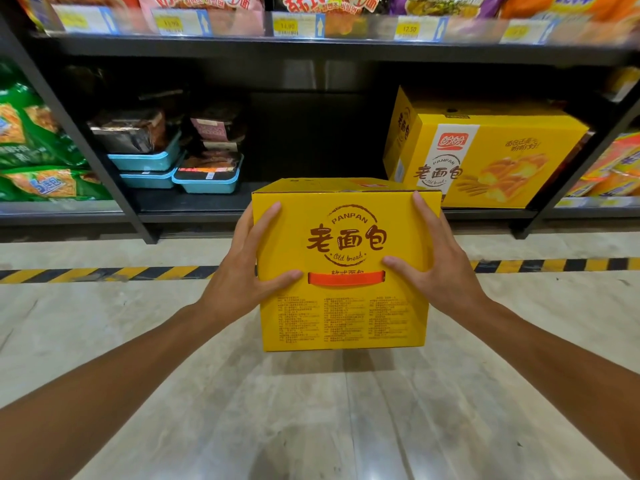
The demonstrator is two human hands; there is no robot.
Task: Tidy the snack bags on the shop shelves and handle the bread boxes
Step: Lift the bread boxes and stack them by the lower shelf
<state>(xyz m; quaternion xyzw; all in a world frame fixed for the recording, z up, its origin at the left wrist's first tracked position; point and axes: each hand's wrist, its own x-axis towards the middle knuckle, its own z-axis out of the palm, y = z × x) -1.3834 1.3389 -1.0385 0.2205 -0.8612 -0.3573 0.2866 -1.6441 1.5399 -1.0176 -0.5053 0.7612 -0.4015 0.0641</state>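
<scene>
Held box: my yellow bread box (pixel 346 265) sits centre frame, off the floor, orange handle (pixel 346 278) facing me.
Left hand (pixel 247 268): fingers spread, wrapped round the box's left edge.
Right hand (pixel 438 265): fingers spread, clamped on its right edge.
Second box (pixel 485 150): on the bottom shelf (pixel 194 202), right of centre.
Blue trays (pixel 173 168): stacked left of centre on that shelf.

The snack bags (pixel 214 0) on the top shelf are running off the upper edge, blurred; price tags (pixel 287 26) are barely reading. The held bread box (pixel 341 265) is hiding both hands' outer fingers.
</scene>
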